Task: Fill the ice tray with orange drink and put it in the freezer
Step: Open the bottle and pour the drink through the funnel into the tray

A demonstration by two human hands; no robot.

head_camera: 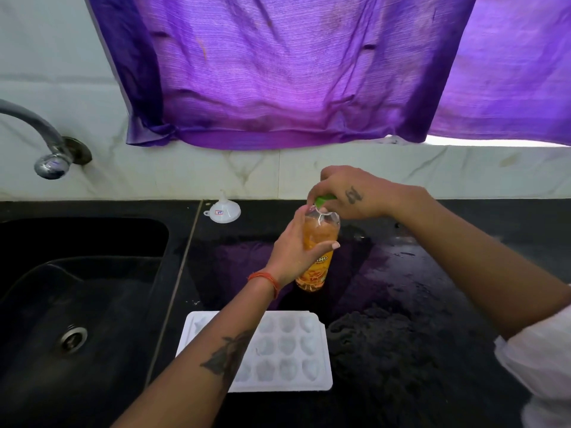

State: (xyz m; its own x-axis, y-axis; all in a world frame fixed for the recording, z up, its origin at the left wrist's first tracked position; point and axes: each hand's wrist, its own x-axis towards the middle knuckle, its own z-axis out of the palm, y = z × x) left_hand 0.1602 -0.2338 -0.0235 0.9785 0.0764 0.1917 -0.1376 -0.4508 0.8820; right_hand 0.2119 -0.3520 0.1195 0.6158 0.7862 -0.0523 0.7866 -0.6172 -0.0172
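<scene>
A clear bottle of orange drink (319, 236) stands upright on the black counter (417, 304), just behind the ice tray. My left hand (293, 251) wraps around the bottle's middle. My right hand (349, 193) grips the green cap (324, 199) on top of the bottle. The white ice tray (296, 350) lies flat near the counter's front edge with its shaped cells showing no liquid; my left forearm crosses over its left part.
A small white funnel (223, 210) sits at the back of the counter by the tiled wall. A black sink (77, 288) with a metal tap (46, 143) lies to the left. A purple curtain (278, 72) hangs above the counter.
</scene>
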